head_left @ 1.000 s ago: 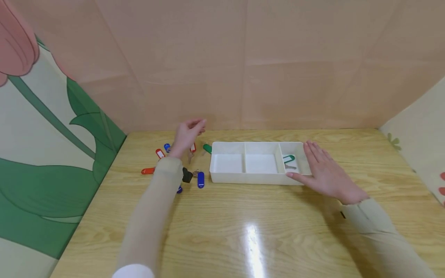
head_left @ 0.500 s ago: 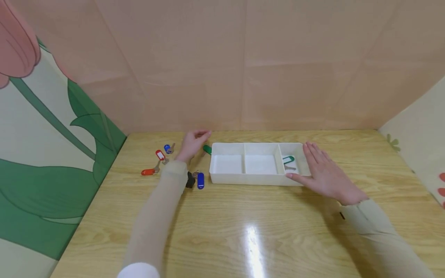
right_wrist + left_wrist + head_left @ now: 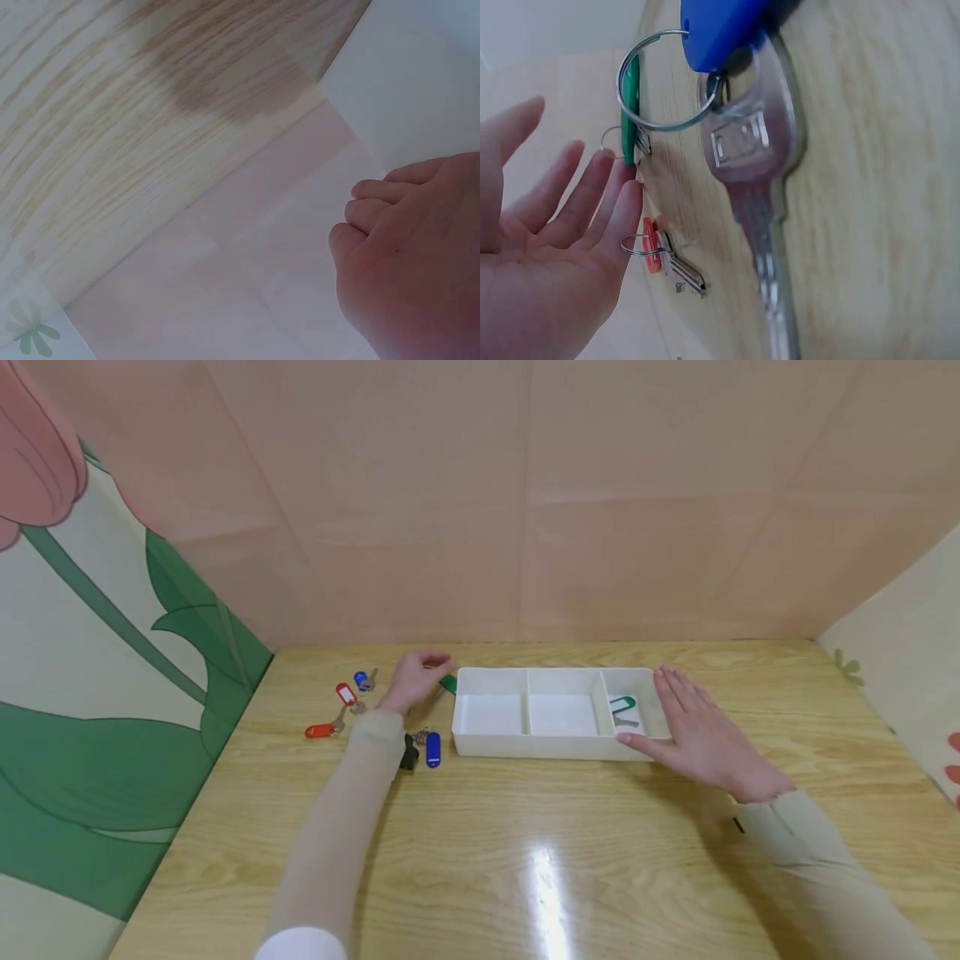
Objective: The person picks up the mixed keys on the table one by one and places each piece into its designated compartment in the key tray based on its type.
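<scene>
My left hand (image 3: 415, 681) is over the table just left of the white three-compartment tray (image 3: 547, 747), close to a green key tag (image 3: 448, 683). In the left wrist view its fingers are loosely bent beside that green tag (image 3: 631, 112), thumb apart, and nothing is gripped. Below them lies a red key tag (image 3: 652, 247) with its key; a blue tag (image 3: 718, 30) with a silver key (image 3: 754, 157) is nearest that camera. My right hand (image 3: 701, 735) rests on the tray's right end, fingers straight. Another green key tag (image 3: 622, 704) and its key lie in the right compartment.
Left of the left hand are a blue key tag (image 3: 361, 681), a red-and-white one (image 3: 346, 694) and an orange-red one (image 3: 319, 731). A blue tag (image 3: 433, 749) lies before the tray, next to a black object (image 3: 408, 753) at the sleeve. A wall stands behind the table.
My left hand has moved right and lower, towards the green key tag beside the tray, uncovering keys on its left. The right hand has stayed on the tray's end.
</scene>
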A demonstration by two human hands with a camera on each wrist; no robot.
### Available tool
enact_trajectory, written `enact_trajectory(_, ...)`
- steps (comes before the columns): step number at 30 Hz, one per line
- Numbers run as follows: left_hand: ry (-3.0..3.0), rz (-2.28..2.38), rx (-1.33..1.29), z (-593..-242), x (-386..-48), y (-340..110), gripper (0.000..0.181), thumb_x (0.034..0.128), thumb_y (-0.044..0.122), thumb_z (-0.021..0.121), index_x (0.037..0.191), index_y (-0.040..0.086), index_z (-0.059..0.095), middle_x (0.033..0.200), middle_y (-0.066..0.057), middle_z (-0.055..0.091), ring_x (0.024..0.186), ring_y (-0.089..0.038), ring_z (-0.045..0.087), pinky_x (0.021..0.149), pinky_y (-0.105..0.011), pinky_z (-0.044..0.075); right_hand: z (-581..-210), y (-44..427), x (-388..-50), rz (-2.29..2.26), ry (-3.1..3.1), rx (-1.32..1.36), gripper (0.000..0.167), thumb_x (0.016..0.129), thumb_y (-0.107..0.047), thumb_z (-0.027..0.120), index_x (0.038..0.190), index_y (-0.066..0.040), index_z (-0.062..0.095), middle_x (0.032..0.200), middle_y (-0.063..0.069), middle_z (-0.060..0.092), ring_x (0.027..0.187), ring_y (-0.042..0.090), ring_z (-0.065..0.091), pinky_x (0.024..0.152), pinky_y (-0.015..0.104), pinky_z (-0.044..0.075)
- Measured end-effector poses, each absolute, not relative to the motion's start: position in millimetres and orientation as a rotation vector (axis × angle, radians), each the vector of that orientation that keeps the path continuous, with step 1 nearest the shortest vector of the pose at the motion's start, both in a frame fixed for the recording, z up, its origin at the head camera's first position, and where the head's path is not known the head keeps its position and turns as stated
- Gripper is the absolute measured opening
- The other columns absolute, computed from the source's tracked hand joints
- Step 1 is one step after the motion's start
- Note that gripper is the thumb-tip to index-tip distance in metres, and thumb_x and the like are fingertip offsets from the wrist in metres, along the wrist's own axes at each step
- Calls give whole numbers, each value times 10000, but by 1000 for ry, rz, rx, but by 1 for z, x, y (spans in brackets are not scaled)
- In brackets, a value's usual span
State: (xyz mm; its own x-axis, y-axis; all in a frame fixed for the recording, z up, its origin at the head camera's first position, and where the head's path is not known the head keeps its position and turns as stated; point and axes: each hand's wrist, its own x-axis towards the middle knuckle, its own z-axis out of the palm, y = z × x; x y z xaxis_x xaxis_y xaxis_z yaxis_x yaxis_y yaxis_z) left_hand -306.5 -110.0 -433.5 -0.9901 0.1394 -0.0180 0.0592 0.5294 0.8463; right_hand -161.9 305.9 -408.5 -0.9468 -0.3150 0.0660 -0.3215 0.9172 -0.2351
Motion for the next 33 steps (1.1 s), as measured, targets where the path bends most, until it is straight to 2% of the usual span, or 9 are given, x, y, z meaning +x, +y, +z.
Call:
enact_trajectory(10,2668,1377,151,-433,-303,-113,418,904,81,783,1299,23,660,1223,-122,677,1083,-248,637,947,-349,530,-409,307,-161,409,-3062,486,1106,953,-669,555,1586,65,22,1667,228,-17,1526,400,13,1226,502,17)
enact_trajectory(16,2668,1290,179,-432,-301,-117,444,854,49,820,1273,23,674,1173,-105,682,1036,-238,634,927,-352,536,-410,307,-160,415,-3054,491,1106,952,-666,560,1586,66,25,1665,240,-6,1525,407,20,1225,511,22)
enact_trajectory(33,2699,1152,292,-435,-295,-127,165,901,148,809,1060,110,786,1025,-21,712,958,-215,625,856,-371,517,-410,309,-161,408,-3054,497,1111,948,-667,568,1582,80,44,1661,250,4,1522,417,26,1225,513,21)
